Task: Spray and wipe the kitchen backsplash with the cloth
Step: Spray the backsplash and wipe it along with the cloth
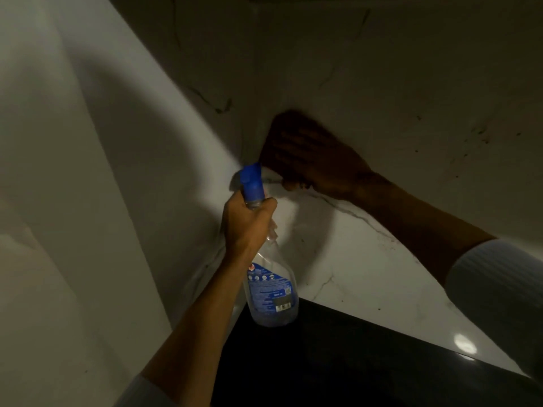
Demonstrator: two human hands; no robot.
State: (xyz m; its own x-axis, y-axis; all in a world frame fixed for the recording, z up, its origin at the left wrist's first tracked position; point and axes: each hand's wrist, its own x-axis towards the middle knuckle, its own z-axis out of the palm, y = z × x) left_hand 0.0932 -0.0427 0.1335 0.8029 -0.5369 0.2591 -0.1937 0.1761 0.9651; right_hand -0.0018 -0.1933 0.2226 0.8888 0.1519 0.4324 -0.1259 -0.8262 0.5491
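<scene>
In the head view, a clear spray bottle [271,292] is held by its neck in the left hand [248,227], with the fingers and thumb curled tightly round it just below the blue trigger head [251,183]. The bottle is tilted, its base hanging above the edge of a glossy black countertop [352,362], and its nozzle is pointed towards the corner of the walls.

The right hand [320,163] is laid flat against the white, dark-veined marble backsplash [396,83], close to the corner and just beyond the nozzle. Its fingers are seen straight and slightly spread, though they are blurred and in deep shadow. A dark cloth [271,133] is pressed beneath them against the backsplash, and its edge shows past the fingertips. Whether the thumb pinches the cloth's lower edge cannot be told.

A pale ribbed sleeve [499,283] is seen on the right forearm. A plain white side wall [88,142] is seen on the left, meeting the backsplash at the corner.
</scene>
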